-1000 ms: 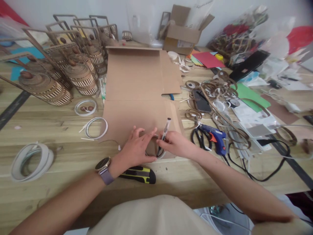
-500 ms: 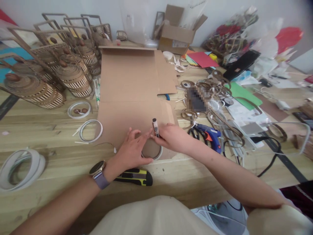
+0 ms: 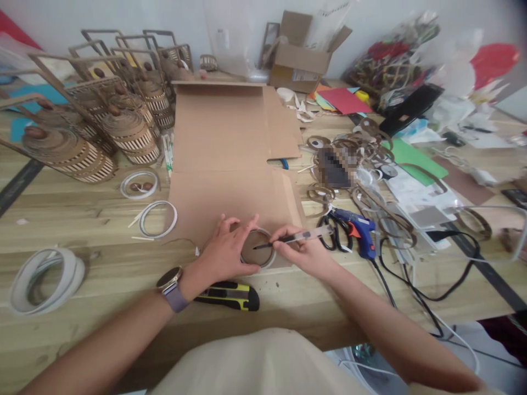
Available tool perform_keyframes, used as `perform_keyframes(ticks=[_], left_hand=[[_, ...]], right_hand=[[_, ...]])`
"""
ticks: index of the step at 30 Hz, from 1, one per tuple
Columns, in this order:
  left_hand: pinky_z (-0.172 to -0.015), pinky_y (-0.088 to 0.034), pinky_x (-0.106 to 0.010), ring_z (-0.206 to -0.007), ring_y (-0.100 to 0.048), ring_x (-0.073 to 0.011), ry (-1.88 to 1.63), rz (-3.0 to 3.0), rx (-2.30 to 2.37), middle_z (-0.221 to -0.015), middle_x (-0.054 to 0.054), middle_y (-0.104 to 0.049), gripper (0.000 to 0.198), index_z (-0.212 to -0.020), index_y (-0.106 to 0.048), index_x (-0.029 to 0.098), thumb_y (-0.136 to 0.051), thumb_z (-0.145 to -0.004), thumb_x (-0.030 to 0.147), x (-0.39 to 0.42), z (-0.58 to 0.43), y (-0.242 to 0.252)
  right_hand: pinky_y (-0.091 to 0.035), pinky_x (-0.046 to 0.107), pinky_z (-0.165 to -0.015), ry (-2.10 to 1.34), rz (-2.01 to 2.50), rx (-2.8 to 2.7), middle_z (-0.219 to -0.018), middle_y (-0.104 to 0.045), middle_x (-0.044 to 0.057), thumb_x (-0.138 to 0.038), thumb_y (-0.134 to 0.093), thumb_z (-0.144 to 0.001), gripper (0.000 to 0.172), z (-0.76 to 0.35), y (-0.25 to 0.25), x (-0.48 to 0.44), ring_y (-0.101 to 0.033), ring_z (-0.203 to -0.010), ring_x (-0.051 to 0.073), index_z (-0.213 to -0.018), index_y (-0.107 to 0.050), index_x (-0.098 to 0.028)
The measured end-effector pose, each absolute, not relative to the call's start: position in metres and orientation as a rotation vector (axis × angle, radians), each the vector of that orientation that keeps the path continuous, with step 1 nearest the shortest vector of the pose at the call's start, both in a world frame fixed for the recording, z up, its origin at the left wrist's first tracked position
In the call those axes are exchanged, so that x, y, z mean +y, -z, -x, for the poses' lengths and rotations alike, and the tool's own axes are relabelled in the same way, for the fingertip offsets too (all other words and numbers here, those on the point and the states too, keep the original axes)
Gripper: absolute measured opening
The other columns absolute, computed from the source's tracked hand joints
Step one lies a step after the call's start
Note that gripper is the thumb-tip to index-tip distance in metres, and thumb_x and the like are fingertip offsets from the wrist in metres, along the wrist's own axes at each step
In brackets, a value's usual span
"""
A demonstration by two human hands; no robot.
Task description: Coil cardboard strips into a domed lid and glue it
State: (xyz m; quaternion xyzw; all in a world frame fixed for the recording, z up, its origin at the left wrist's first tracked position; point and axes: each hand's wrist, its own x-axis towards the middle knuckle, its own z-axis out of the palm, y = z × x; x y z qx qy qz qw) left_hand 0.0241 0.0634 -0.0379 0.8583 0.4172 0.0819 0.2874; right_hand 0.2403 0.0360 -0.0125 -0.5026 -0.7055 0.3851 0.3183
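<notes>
A white-edged ring [image 3: 269, 259] lies on the near edge of a large flattened cardboard sheet [image 3: 222, 131]. My left hand [image 3: 226, 247] rests around the ring's left side, thumb and fingers spread against it. In my right hand [image 3: 302, 249], at the ring's right side, is a pen [image 3: 294, 237], held nearly flat with its dark tip over the cardboard inside the ring. A yellow and black utility knife [image 3: 234, 296] lies on the wooden table just below my left hand.
Woven lanterns [image 3: 127, 131] crowd the back left. White rings [image 3: 45, 282] lie at the left. Scissors [image 3: 338, 233], a blue glue gun [image 3: 362, 233] with cords and a tangle of brown strips [image 3: 395, 227] are on the right. An open box [image 3: 300, 63] stands behind.
My right hand has moved right and down, off the ring's top edge. The pen has swung from upright to nearly flat, its tip now pointing left. My left hand stays at the ring.
</notes>
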Motion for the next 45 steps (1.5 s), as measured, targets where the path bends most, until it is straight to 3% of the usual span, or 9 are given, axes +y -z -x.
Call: perform_keyframes(ticks=[3, 12, 20, 26, 39, 45], left_hand=[[-0.115, -0.005, -0.068, -0.130, -0.034, -0.0411, -0.227, -2.291, 1.112, -0.141, -0.005, -0.056, 0.110, -0.155, -0.016, 0.024, -0.077, -0.067, 0.048, 0.064, -0.024, 0.038], [-0.115, -0.007, -0.068, -0.129, -0.035, -0.0395, -0.236, -2.311, 1.100, -0.141, -0.005, -0.055, 0.110, -0.155, -0.012, 0.025, -0.076, -0.069, 0.049, 0.064, -0.025, 0.039], [-0.116, -0.005, -0.066, -0.130, -0.033, -0.0400, -0.225, -2.318, 1.102, -0.140, -0.005, -0.057, 0.110, -0.155, -0.014, 0.023, -0.077, -0.068, 0.048, 0.064, -0.024, 0.039], [-0.115, -0.006, -0.067, -0.129, -0.035, -0.0391, -0.240, -2.336, 1.085, -0.138, -0.006, -0.057, 0.110, -0.155, -0.013, 0.024, -0.076, -0.068, 0.048, 0.064, -0.023, 0.041], [-0.115, -0.005, -0.067, -0.131, -0.034, -0.0381, -0.239, -2.321, 1.090, -0.139, -0.006, -0.057, 0.111, -0.155, -0.013, 0.025, -0.077, -0.067, 0.048, 0.064, -0.023, 0.040], [-0.117, -0.004, -0.065, -0.132, -0.032, -0.0396, -0.217, -2.323, 1.096, -0.140, -0.005, -0.057, 0.108, -0.155, -0.015, 0.022, -0.076, -0.069, 0.046, 0.064, -0.024, 0.038]], right_hand=[[-0.046, 0.027, -0.059, -1.040, 1.303, -1.906, -0.073, -0.068, 0.003, -0.029, -0.059, -0.085, 0.012, -0.231, 0.019, 0.034, -0.060, -0.067, 0.017, -0.082, -0.066, -0.020], [-0.047, 0.036, -0.078, -0.941, 1.139, -2.004, -0.079, -0.071, 0.004, -0.026, -0.060, -0.089, 0.010, -0.226, 0.031, 0.044, -0.062, -0.078, 0.020, -0.084, -0.067, -0.022], [-0.042, 0.034, -0.078, -0.413, 1.023, -2.299, -0.083, -0.072, 0.004, -0.023, -0.054, -0.095, 0.012, -0.235, 0.032, 0.042, -0.061, -0.077, 0.018, -0.094, -0.066, -0.022], [-0.037, 0.035, -0.073, 0.004, 1.179, -2.384, -0.066, -0.065, 0.002, -0.015, -0.050, -0.090, 0.016, -0.235, 0.020, 0.021, -0.056, -0.064, 0.018, -0.080, -0.061, -0.020], [-0.038, 0.025, -0.052, -0.907, 1.515, -1.912, -0.060, -0.059, -0.002, -0.028, -0.050, -0.085, 0.014, -0.239, -0.002, 0.025, -0.054, -0.055, 0.015, -0.074, -0.058, -0.022], [-0.036, 0.022, -0.049, -1.032, 1.535, -2.044, -0.056, -0.054, -0.004, -0.026, -0.049, -0.086, 0.013, -0.229, 0.004, 0.035, -0.049, -0.050, 0.012, -0.076, -0.057, -0.021]])
